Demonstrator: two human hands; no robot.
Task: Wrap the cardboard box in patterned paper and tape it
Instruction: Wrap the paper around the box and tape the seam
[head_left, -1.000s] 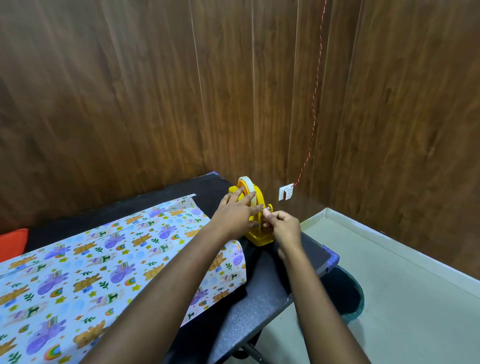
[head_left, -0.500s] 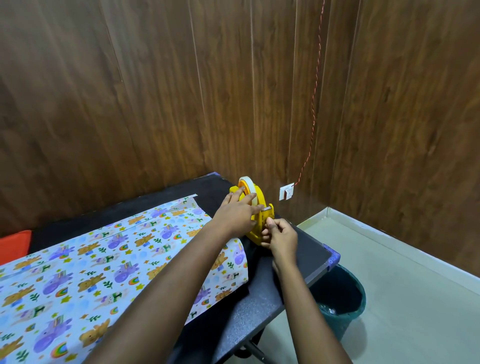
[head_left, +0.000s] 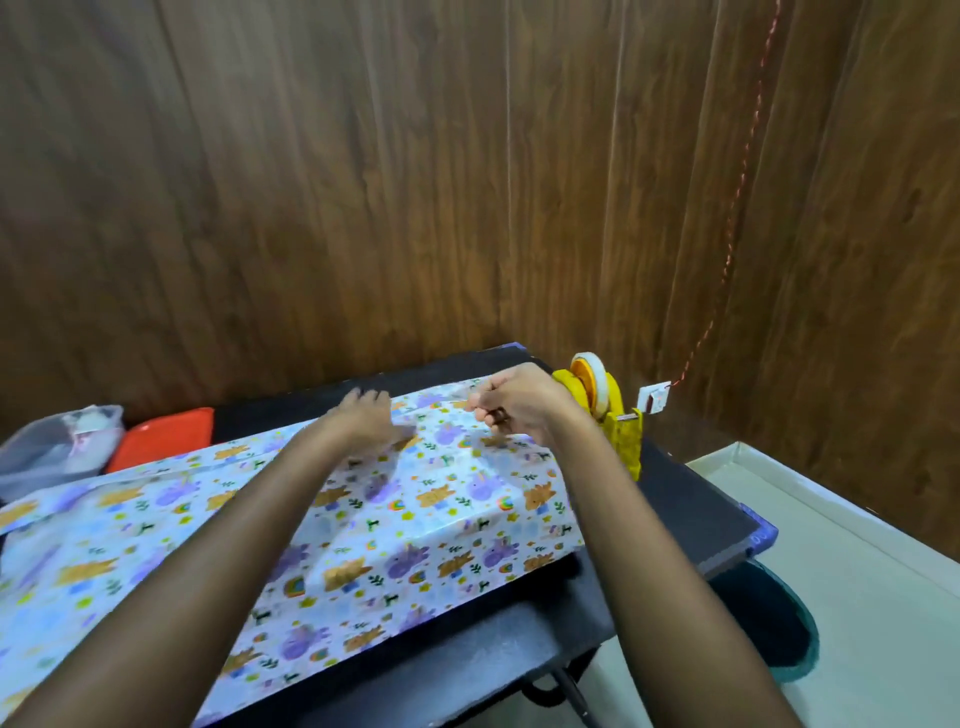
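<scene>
Head cam, fwd-down, close over table (head_left: 691, 499)

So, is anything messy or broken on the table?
Nothing stands out. The animal-patterned wrapping paper lies draped and unripped on the black table, the left hand flat on it, and the yellow tape dispenser stands upright beside the right hand, which seems to pinch a tape strip. Nothing is spilled.

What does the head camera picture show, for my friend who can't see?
A person's left hand rests on colourful animal-patterned wrapping paper on a black table, while the right hand hovers curled near a yellow plastic tape dispenser.
</scene>
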